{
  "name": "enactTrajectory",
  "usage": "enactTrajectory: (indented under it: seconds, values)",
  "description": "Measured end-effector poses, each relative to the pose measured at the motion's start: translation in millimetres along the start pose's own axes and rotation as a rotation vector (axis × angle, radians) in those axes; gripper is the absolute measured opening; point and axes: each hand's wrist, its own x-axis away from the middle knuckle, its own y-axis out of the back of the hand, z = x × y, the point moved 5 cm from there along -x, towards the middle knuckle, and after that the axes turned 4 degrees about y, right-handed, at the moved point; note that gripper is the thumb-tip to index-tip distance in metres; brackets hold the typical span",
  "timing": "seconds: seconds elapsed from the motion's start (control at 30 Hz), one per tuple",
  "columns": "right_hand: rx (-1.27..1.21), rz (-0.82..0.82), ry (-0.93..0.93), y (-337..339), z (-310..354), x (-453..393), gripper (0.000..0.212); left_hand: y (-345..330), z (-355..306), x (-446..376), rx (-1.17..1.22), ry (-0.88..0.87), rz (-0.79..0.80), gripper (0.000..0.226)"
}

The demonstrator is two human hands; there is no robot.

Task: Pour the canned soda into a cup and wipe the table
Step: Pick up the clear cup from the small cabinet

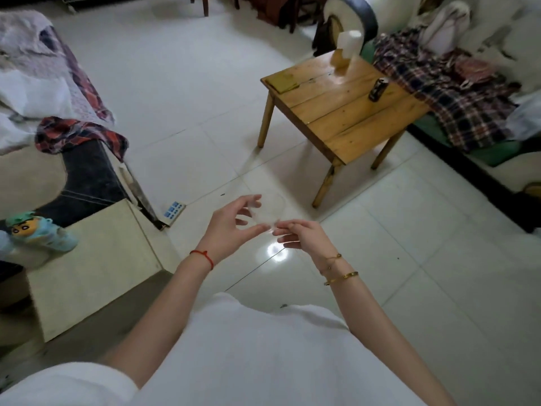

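Observation:
A clear plastic cup (270, 210) is held in front of me over the floor, tilted, between both hands. My left hand (231, 227) grips its side with thumb and fingers; my right hand (298, 234) pinches its near end. A dark soda can (378, 89) stands upright on the small wooden table (345, 112) ahead to the right, well beyond my hands. A white paper roll (349, 43) stands at the table's far edge.
A sofa with a plaid cloth (439, 92) runs along the right behind the table. A pale cabinet (96, 259) with a cartoon bottle (38, 232) stands at left, beside a power strip (174, 212) on the white tiled floor.

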Motion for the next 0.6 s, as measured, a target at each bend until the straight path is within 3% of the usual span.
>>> enactTrajectory:
  seconds: [0.27, 0.6]
  values:
    - [-0.078, -0.163, 0.041, 148, -8, 27, 0.032, -126, -77, -34, -0.018, -0.114, 0.157, 0.055]
    - [-0.167, -0.332, 0.033, 259, -19, 11, 0.031, -232, -124, -107, -0.089, -0.186, 0.345, 0.055]
